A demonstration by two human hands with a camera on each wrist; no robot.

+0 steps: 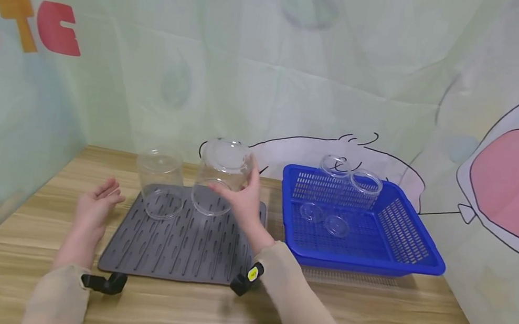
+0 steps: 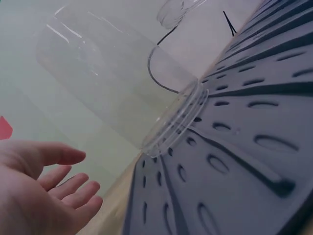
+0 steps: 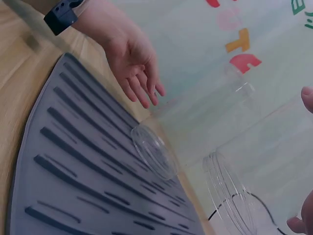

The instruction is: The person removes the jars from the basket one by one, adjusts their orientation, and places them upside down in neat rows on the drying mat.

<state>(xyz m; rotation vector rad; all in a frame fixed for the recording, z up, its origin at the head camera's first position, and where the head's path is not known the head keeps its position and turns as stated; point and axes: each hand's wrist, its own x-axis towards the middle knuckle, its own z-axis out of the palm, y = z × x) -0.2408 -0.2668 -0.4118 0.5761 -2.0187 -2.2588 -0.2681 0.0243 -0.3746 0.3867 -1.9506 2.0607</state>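
Observation:
My right hand (image 1: pixel 243 197) grips a clear jar (image 1: pixel 221 163) turned upside down, thumb on its near side. In the left wrist view the rim of this jar hangs a little above the grey ridged mat (image 1: pixel 183 251). A second clear jar (image 1: pixel 159 175) stands upside down on the back left of the mat, its rim (image 2: pixel 178 122) touching the ridges. My left hand (image 1: pixel 93 205) is left of the mat, apart from that jar, with fingers loosely extended and nothing in them. In the right wrist view only fingertips (image 3: pixel 305 215) of the right hand show.
A blue slotted basket (image 1: pixel 362 265) stands right of the mat on the wooden table (image 1: pixel 167 313). Inside it are two clear jars, rims (image 1: pixel 366 183) up. A printed curtain (image 1: pixel 259 72) hangs behind and along the sides.

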